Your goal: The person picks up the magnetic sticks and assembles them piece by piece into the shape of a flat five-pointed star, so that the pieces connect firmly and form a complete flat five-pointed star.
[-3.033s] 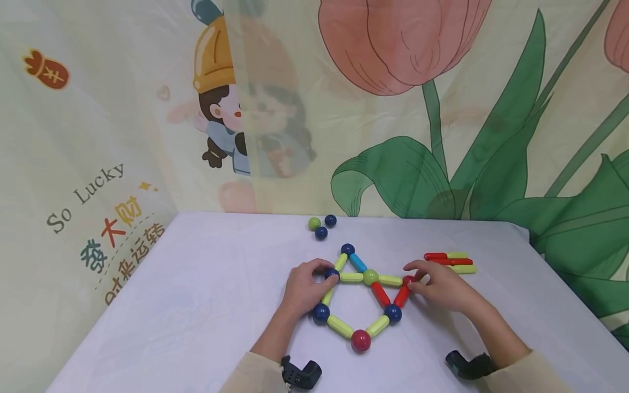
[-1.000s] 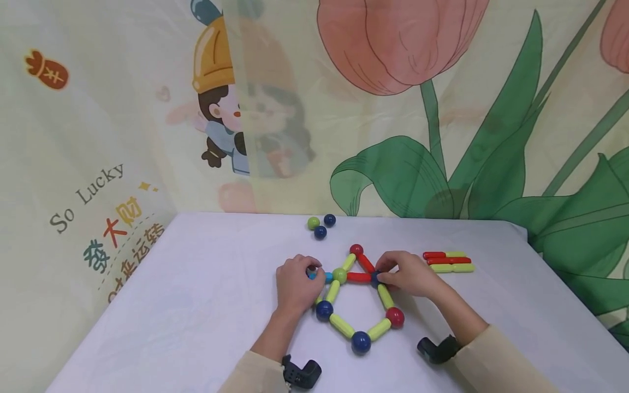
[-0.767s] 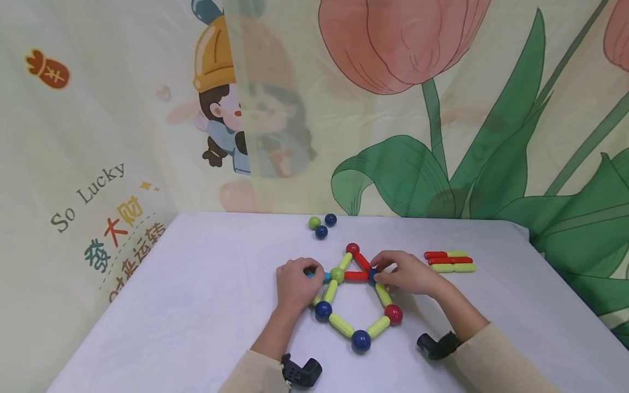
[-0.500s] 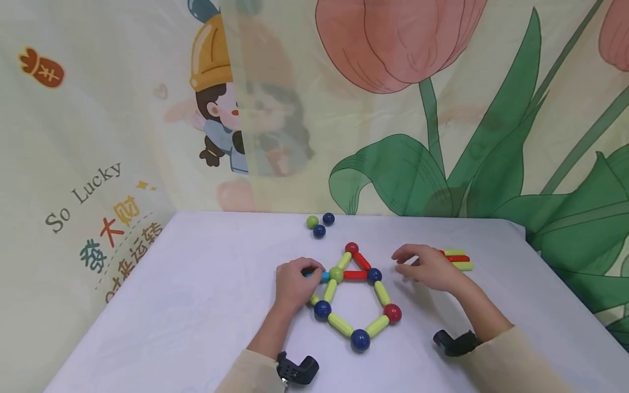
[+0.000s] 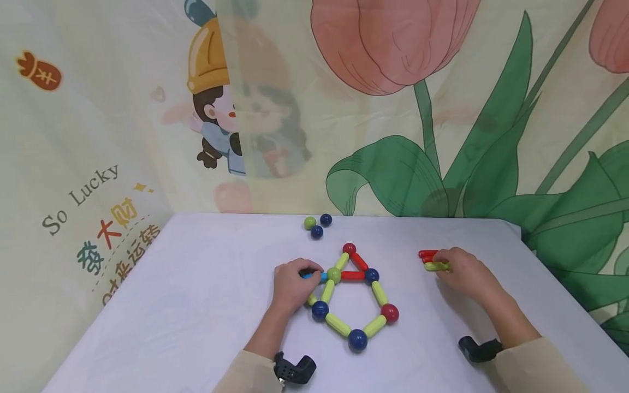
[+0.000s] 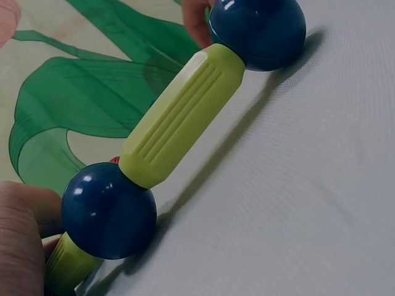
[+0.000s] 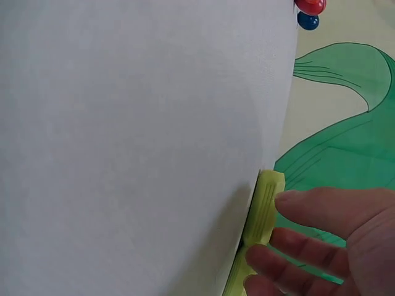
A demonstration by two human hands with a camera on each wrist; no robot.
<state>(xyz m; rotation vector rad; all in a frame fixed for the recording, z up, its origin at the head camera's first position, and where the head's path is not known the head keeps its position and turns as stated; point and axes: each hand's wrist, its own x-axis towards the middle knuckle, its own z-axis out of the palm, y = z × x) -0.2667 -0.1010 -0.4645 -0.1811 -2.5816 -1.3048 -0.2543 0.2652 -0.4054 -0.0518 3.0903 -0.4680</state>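
Observation:
A flat figure of magnetic sticks and balls (image 5: 352, 295) lies mid-table: a five-sided ring with a triangle on top, peaked by a red ball (image 5: 349, 248). My left hand (image 5: 310, 273) pinches a light blue stick (image 5: 318, 276) joined to the green ball (image 5: 334, 274) at the figure's left corner. The left wrist view shows a yellow-green stick (image 6: 182, 117) between two blue balls (image 6: 108, 209). My right hand (image 5: 439, 262) lies on the loose red and yellow-green sticks (image 5: 428, 255) to the right, with straight fingers (image 7: 321, 209) touching a yellow-green stick (image 7: 265, 206).
Three loose balls, one green (image 5: 309, 222) and two blue (image 5: 326, 219), sit near the back edge of the white table (image 5: 206, 284). A printed cloth backdrop (image 5: 393, 109) hangs close behind and on the left.
My right hand left the figure's blue corner ball and moved right onto the loose sticks. The left hand kept its hold on the blue stick. Before that, the figure was turned.

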